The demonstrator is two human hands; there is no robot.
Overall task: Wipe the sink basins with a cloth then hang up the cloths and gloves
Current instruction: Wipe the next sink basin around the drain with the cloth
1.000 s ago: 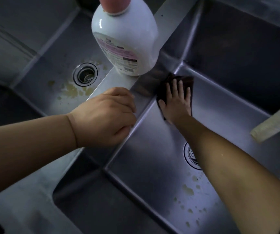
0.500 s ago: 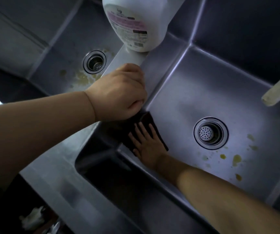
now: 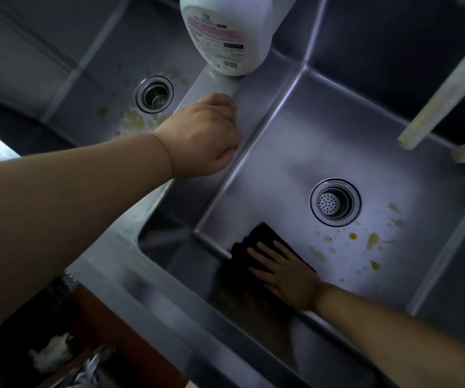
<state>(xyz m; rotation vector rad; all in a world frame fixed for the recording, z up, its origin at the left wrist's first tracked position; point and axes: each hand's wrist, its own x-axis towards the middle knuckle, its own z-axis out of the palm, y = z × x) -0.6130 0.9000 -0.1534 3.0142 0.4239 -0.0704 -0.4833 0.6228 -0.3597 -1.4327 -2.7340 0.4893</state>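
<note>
Dark cloth [image 3: 256, 249] lies flat on floor of right steel basin [image 3: 290, 152], at near-left corner against the front wall; yellowish stains spot both this and left basin [image 3: 108, 88].

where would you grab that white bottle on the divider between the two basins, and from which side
Grip the white bottle around its broad lower body, just above the base, coming from the right basin side. It stands upright on the narrow divider, and its top is out of view. The left hand rests curled on the divider in front of it; the right hand presses the cloth.
</note>
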